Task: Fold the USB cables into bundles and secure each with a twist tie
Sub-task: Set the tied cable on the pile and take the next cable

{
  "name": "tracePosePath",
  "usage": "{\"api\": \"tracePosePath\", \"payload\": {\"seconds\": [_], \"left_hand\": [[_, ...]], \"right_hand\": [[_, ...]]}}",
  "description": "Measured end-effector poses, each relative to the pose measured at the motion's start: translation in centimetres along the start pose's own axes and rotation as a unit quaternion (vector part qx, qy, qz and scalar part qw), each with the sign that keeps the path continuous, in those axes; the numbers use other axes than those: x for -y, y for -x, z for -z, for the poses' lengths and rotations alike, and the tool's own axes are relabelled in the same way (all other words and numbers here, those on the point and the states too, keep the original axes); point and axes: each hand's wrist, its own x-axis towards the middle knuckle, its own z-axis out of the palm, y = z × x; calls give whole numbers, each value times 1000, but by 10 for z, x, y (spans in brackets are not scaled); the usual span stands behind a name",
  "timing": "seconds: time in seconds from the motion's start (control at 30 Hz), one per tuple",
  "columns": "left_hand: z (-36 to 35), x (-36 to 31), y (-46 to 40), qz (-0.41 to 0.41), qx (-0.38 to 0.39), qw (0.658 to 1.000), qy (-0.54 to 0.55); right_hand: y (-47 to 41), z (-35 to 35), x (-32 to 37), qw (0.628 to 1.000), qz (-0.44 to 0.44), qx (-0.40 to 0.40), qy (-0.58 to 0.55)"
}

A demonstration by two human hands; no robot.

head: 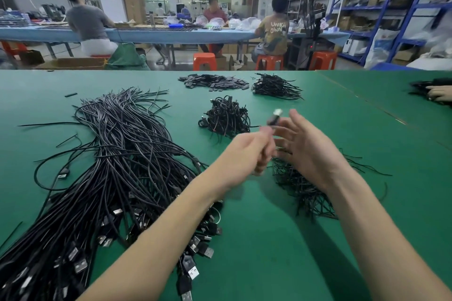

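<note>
A big heap of loose black USB cables [115, 159] lies on the green table [269, 239], its plugs pointing toward me at lower left. My left hand [249, 151] is closed around a folded USB cable whose blurred metal plug [276, 117] sticks up above the fingers. My right hand [308, 146] is beside it with fingers spread, touching or nearly touching that cable. Under my right wrist lies a pile of black twist ties [303, 190]. Tied bundles [226, 117] sit heaped just beyond my hands.
A second heap of bundles [275, 87] and a pile of small flat black pieces [212, 80] lie near the table's far edge. Another person's hand [440, 93] rests at the right edge. Workers sit at a blue bench behind, with orange stools [205, 61].
</note>
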Motion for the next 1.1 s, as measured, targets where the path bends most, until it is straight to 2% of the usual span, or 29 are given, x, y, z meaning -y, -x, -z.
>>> {"api": "tracePosePath", "payload": {"seconds": [0.03,0.1,0.2,0.27,0.43,0.53,0.73,0.87,0.93,1.0,1.03,1.1], "left_hand": [[-2,-4,-1,14,-2,992,128],[2,-11,-3,19,-5,945,325],[23,-18,-4,6,-24,875,484],[38,-20,-3,1,-52,861,506],[65,-18,-3,4,-150,856,494],[69,-17,-3,10,-165,847,505],[83,-17,-2,-33,-194,841,505],[103,-13,1,-28,-207,840,501],[102,-12,4,-19,-186,840,509],[97,-12,6,-13,-132,851,509],[94,-13,7,-9,-95,862,498],[86,-15,8,7,-16,898,440]], "right_hand": [[0,-4,-8,1000,5,20,18],[1,-15,-26,996,6,71,57],[6,-34,-43,975,-20,172,138],[9,-41,-40,959,-36,228,163],[13,-20,-17,938,-148,277,142],[20,-4,-4,918,-191,334,99],[22,9,-5,892,-226,378,104],[19,19,-2,917,-194,336,91],[14,15,-9,935,-191,273,124],[4,7,-21,965,-207,138,83],[0,3,-26,975,-211,61,19],[-6,0,-28,969,-196,-50,-140]]}}
